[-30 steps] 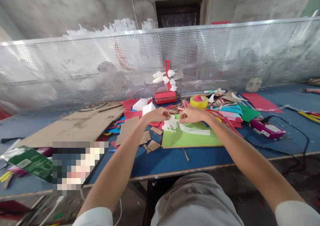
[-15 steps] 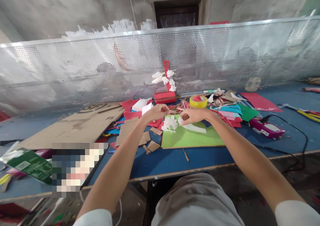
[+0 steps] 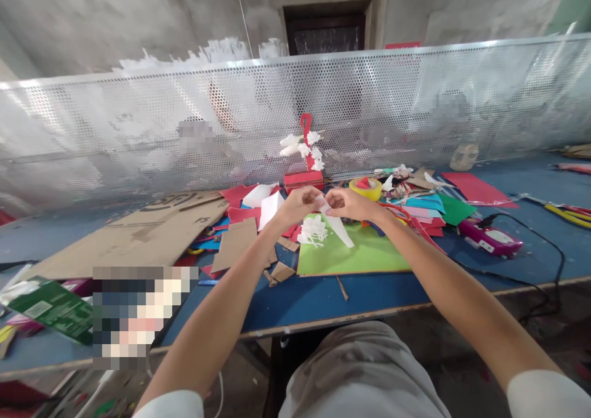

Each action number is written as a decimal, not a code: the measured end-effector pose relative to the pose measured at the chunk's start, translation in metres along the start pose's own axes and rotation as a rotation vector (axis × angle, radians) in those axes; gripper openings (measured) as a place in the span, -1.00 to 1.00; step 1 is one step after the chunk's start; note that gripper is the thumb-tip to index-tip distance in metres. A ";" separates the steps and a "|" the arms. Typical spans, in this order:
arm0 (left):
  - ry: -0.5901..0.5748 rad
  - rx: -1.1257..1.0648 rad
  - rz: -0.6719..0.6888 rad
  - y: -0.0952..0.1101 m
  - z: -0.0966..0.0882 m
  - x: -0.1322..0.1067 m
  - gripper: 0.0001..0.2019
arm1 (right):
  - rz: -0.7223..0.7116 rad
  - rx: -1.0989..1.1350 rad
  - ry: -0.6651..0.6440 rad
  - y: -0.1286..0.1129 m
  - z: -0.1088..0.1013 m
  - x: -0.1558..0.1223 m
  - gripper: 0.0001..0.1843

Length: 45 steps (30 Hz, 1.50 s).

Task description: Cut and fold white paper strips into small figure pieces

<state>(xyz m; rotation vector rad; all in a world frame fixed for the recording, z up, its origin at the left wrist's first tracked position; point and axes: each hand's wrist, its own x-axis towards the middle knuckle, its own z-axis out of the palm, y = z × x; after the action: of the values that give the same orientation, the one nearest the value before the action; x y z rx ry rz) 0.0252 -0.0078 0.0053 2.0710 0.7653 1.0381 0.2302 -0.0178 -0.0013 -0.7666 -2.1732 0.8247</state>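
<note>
A white paper strip (image 3: 340,232) hangs from my fingers over a green sheet (image 3: 364,261). My left hand (image 3: 302,202) pinches its upper end, and my right hand (image 3: 344,202) grips it close beside, the fingertips almost touching. On the sheet's left side lies a small heap of white paper pieces (image 3: 313,230). Behind my hands stands a red paper stand (image 3: 305,181) with a looped upright that carries several white paper flowers (image 3: 305,149).
Flat cardboard (image 3: 138,233) lies at the left, near a green box (image 3: 50,307). Yellow tape (image 3: 364,188), coloured paper scraps and a red sheet (image 3: 478,187) are behind and right. A purple device (image 3: 492,239) with a black cable and yellow-handled pliers (image 3: 567,215) lie at the right.
My right hand has moved left with the paper strip to meet my left hand, which now pinches the strip too. The strip's free end has swung left and down.
</note>
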 end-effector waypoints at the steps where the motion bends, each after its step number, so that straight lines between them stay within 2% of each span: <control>1: 0.027 0.000 0.001 -0.002 -0.002 0.001 -0.76 | -0.003 0.016 0.010 0.002 -0.001 0.000 -0.76; 5: 0.139 0.050 0.042 -0.011 -0.011 0.004 -0.86 | 0.041 -0.001 0.099 0.010 -0.005 0.001 -0.77; 8: 0.174 0.117 0.054 -0.014 -0.013 0.005 -0.91 | 0.082 -0.026 0.159 0.013 -0.008 0.002 -0.83; 11: 0.131 0.189 0.078 -0.011 -0.011 0.002 -0.80 | 0.076 -0.012 0.169 0.013 -0.007 0.003 -0.84; 15: -0.020 0.267 0.103 -0.005 -0.006 -0.001 -0.60 | 0.040 0.007 0.149 0.010 -0.003 0.003 -0.83; 18: -0.075 0.291 0.102 -0.005 -0.004 -0.001 -0.68 | 0.037 0.011 0.130 0.008 0.000 0.003 -0.82; 21: -0.053 0.319 0.079 -0.007 -0.004 -0.001 -0.81 | 0.046 -0.017 0.138 0.007 0.001 0.002 -0.82; 25: -0.038 0.336 0.034 -0.009 -0.006 0.000 -0.86 | 0.021 -0.058 0.141 0.003 0.000 0.000 -0.80; 28: -0.013 0.315 -0.022 -0.007 -0.005 0.001 -0.87 | -0.035 -0.112 0.097 -0.003 0.003 -0.003 -0.75; 32: -0.002 0.159 -0.120 -0.004 -0.004 0.002 -0.85 | -0.139 -0.329 0.070 -0.007 0.009 -0.002 -0.62; 37: 0.011 -0.055 -0.215 -0.006 -0.004 0.001 -0.81 | -0.195 -0.535 0.119 -0.002 0.016 0.002 -0.68; 41: 0.005 -0.063 -0.228 -0.008 -0.005 0.000 -0.78 | -0.200 -0.577 0.172 0.000 0.013 0.002 -0.63; 45: 0.014 -0.005 -0.237 -0.005 -0.006 0.000 -0.78 | -0.209 -0.553 0.189 0.000 0.007 0.000 -0.72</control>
<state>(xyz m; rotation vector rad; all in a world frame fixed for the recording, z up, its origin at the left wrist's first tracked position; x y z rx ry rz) 0.0194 -0.0034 0.0037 1.9160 0.9871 0.9215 0.2250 -0.0202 -0.0058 -0.8189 -2.2755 0.0314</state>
